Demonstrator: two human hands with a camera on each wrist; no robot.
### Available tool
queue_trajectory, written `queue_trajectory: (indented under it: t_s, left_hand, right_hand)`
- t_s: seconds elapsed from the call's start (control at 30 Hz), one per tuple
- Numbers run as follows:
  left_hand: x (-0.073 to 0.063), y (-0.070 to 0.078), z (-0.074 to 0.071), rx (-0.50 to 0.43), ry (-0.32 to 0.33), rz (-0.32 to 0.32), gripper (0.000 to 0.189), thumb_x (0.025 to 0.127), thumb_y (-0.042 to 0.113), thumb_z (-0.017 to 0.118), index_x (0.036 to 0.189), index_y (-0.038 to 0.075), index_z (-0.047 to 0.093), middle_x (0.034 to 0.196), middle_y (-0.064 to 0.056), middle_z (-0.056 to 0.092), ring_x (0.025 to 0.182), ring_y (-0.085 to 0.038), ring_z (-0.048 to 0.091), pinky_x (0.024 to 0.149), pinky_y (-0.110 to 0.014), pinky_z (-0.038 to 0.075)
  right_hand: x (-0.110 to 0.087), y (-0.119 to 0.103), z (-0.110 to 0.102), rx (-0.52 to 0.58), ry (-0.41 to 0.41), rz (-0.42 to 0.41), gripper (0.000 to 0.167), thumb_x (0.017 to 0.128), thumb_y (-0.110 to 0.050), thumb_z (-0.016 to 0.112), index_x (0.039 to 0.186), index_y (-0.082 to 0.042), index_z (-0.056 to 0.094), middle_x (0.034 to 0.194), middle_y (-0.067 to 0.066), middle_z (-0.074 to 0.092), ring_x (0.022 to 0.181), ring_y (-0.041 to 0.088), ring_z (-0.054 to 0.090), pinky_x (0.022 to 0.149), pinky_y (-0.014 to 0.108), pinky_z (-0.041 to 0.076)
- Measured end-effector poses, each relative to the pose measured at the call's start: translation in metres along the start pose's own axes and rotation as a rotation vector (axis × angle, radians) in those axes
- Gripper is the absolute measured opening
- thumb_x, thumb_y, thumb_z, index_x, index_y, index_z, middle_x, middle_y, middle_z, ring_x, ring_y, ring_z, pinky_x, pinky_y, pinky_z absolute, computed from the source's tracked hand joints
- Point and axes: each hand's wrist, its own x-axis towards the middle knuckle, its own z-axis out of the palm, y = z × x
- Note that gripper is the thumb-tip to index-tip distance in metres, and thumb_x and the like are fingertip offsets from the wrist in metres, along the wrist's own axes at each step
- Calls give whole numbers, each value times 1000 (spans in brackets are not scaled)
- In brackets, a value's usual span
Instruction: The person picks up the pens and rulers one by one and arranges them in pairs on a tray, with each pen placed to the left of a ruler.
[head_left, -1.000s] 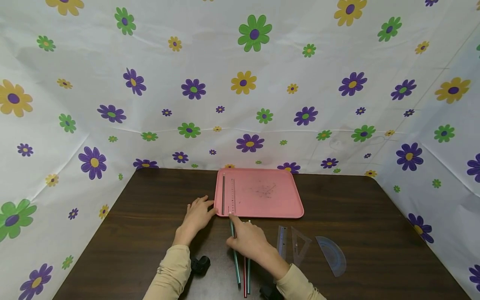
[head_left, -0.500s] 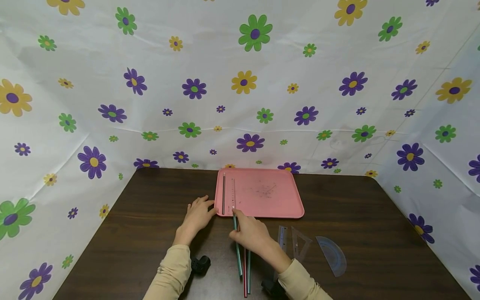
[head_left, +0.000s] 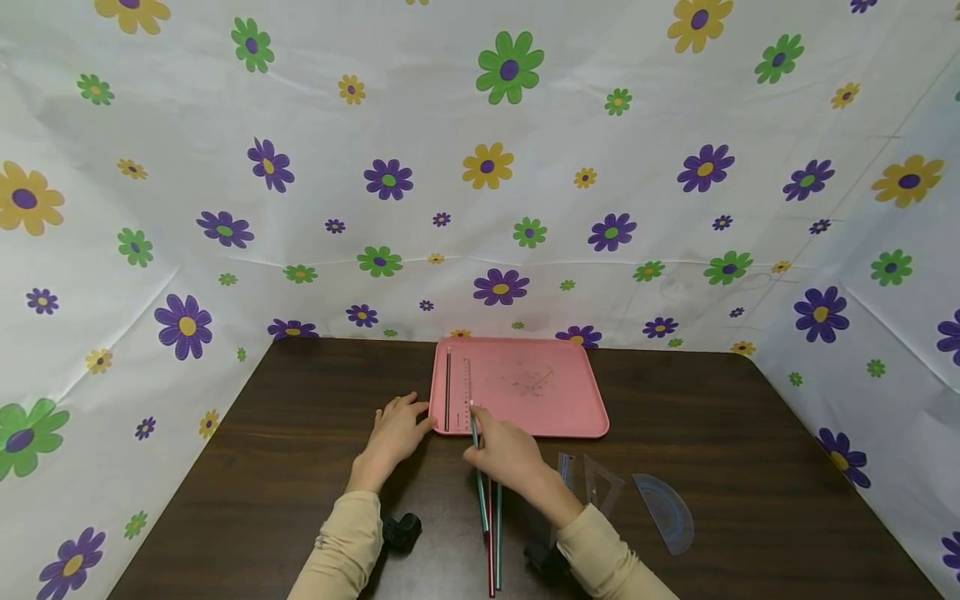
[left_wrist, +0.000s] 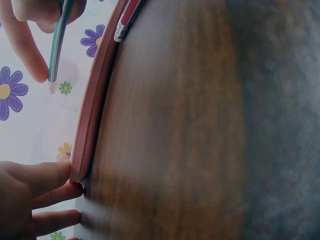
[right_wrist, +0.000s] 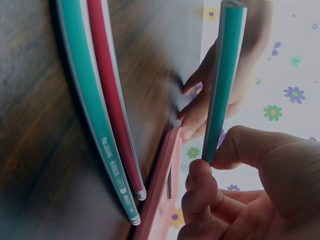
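Tray (head_left: 540,417): rear of table (head_left: 750,467), before cloth (head_left: 420,150). In tray, along left side: one pencil (head_left: 447,387); ruler (head_left: 467,387) just right of it. At tray's front left corner: left hand (head_left: 396,432). At tray's front edge, left of its middle: right hand (head_left: 512,457), holding another pencil (head_left: 481,495) across that edge. On table before tray: two pencils (head_left: 491,567), side by side. Right of these, left to right: second ruler (head_left: 566,468), triangle (head_left: 590,479), protractor (head_left: 666,512).
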Motion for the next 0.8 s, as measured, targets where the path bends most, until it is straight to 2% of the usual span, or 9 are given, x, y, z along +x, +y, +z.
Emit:
queue_trajectory:
  t_s: [0.17,0.57,0.8]
  left_hand:
    - [0,0,0,2,0,8,44,100,29,58,136,5,60,154,-23,41,145,-48,29,116,-70,15]
    - [-2,1,1,5,10,17,43,100,28,58,135,4,61,153,-24,42,144,-49,30,115,-71,17]
    - [-2,1,1,12,11,12,42,99,28,58,135,5,61,153,-23,42,145,-48,30,115,-71,17]
  right_hand:
    - [5,3,-3,-5,31,-6,72,79,-18,70,144,-1,47,58,-7,49,47,8,41,43,24,33]
    - [20,12,-7,-12,42,29,69,81,-19,71,143,1,48,61,-3,53,49,8,44,43,23,32]
    - [29,20,-8,-17,53,71,69,80,-19,70,142,1,49,62,-3,53,51,10,46,44,25,36]
